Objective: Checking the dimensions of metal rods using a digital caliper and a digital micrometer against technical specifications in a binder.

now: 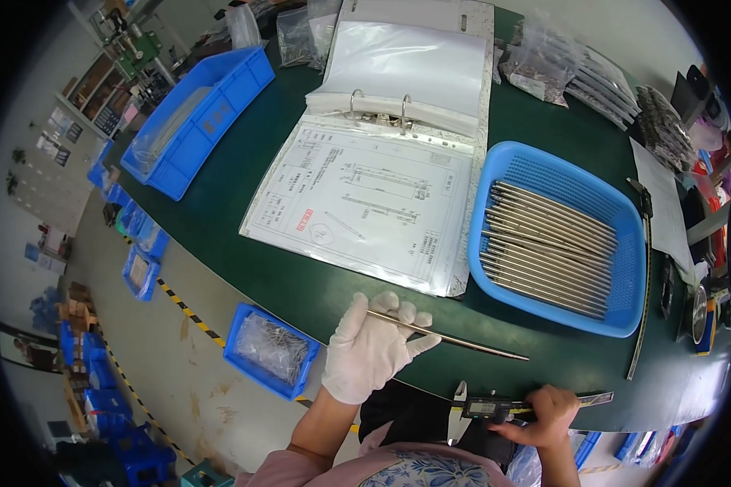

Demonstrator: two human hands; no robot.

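My left hand [374,351], in a white glove, holds a thin metal rod [471,344] across its palm and fingers. The rod's far end points right over the green table. My bare right hand [548,414] grips a digital caliper [491,407] near the table's front edge, its jaws to the left, apart from the rod. Right of the hands, a light blue plastic basket [639,284] holds several similar metal rods [552,243] lying side by side. An open ring binder [365,203] with a technical drawing in a clear sleeve lies beyond my left hand.
A blue crate [219,118] stands at the table's far left. Bagged parts [544,61] lie at the far right. A long caliper [643,276] lies beside the basket. Below the table's left edge sits a blue bin [237,357] with plastic-wrapped pieces.
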